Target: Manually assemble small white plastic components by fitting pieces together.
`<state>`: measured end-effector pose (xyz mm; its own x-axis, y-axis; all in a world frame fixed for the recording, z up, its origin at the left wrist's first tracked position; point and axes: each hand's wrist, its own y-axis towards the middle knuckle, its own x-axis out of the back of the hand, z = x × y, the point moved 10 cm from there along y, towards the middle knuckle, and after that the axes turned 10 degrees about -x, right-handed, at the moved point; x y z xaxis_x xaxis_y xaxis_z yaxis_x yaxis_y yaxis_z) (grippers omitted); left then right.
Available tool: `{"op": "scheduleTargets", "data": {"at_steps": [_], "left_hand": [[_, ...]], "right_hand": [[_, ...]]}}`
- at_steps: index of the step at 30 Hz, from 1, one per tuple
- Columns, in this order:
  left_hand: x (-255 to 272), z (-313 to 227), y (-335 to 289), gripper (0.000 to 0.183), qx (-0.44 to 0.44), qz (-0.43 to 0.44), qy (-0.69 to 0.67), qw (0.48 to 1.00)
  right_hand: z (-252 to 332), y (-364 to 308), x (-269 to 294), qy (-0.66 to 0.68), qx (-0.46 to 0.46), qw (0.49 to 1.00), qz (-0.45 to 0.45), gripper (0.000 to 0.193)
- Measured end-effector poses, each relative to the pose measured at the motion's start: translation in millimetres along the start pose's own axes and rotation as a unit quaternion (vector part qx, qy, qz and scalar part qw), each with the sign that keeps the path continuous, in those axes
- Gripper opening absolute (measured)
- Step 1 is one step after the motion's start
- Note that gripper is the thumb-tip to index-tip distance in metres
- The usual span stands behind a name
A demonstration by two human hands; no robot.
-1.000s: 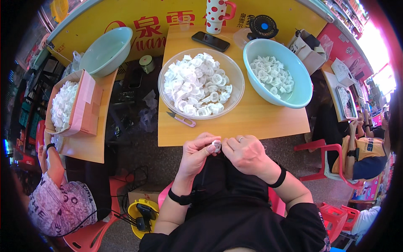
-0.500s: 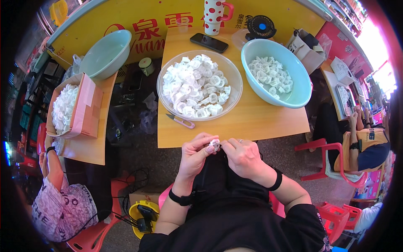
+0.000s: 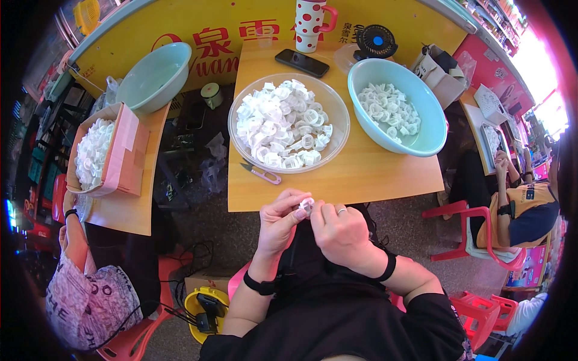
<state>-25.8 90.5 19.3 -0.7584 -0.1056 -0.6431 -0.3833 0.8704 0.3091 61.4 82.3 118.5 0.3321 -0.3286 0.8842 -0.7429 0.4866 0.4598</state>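
Note:
My left hand [image 3: 279, 222] pinches a small white plastic piece [image 3: 306, 205] between thumb and fingers, just past the table's near edge. Against the right side of that piece, my right hand [image 3: 341, 234] is closed, fingertips pressed together; what they grip is hidden. A clear round tub [image 3: 339, 120] on the table carries a heap of similar white pieces [image 3: 274, 120]. To its right, a pale blue basin [image 3: 432, 114] has a smaller heap of white pieces [image 3: 388, 107]. In front of the tub lies a small cutter [image 3: 268, 176] with a pink looped handle.
A phone [image 3: 301, 62], a red-dotted tumbler [image 3: 307, 27] and a small black fan [image 3: 376, 41] stand at the table's back. On the left side table are a carton [image 3: 127, 153] of white pieces and another basin [image 3: 153, 78]. People sit at both sides.
My right hand has turned, its back now more toward me, and its fingertips sit closer over the piece. My left hand stays nearly in place, still pinching it.

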Motion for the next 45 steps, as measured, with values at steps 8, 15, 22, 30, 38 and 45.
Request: {"op": "scheduleTargets", "data": {"at_steps": [8, 15, 22, 30, 38, 45], "left_hand": [[4, 2, 1, 0.027, 0.01, 0.008, 0.043, 0.999], [-5, 2, 1, 0.027, 0.03, 0.035, -0.003, 0.999], [-7, 6, 0, 0.027, 0.048, 0.047, -0.012, 0.998], [-5, 7, -2, 0.027, 0.053, 0.049, -0.011, 0.997], [-6, 6, -2, 0.029, 0.043, 0.054, 0.021, 0.997], [0, 2, 0, 0.028, 0.033, 0.041, 0.059, 0.997]], "right_hand": [[14, 2, -1, -0.102, 0.094, 0.99, 0.01, 0.018], [-25, 3, 8, 0.1, 0.013, 0.995, 0.025, 0.011], [-25, 3, 0, 0.096, 0.036, 0.994, 0.044, 0.022], [-16, 2, 4, 0.032, 0.085, 0.995, 0.048, 0.023], [-4, 5, -2, 0.0, 0.197, 0.976, 0.089, 0.014], [-1, 10, -4, -0.016, 0.182, 0.98, 0.072, 0.014]]}}
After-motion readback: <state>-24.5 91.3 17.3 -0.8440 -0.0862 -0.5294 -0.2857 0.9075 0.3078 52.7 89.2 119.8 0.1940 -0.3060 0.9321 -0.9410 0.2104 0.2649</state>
